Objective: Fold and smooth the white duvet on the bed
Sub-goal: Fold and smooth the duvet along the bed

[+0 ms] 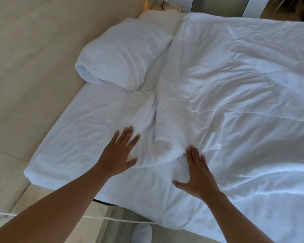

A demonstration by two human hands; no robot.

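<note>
A white sock [142, 232] shows at the bottom edge, on the pale floor [47, 195] beside the bed. A thin white cord [112, 218] runs across the floor just above it and passes under the left forearm.

Both bare arms reach forward over the near edge of the bed. The left hand [117, 155] lies flat, fingers spread wide, palm down on a rumpled fold of white cloth; it grips nothing. The right hand [199, 174] is likewise flat and open, thumb out to the left, pressing the duvet [235, 93] just beside a thick rolled ridge that runs away from the hands between them.

The duvet covers the right and middle of the bed, creased all over, its near edge hanging over the mattress side at lower right. To the left of the ridge the sheet [81, 130] lies bare out to the mattress corner, with open room on it.

Farther off, a white pillow [123, 55] sits slanted, touching the duvet's left edge. Beyond it stands a beige wall [42, 41], and dark panels at the top right.

No writing or label can be read anywhere.
</note>
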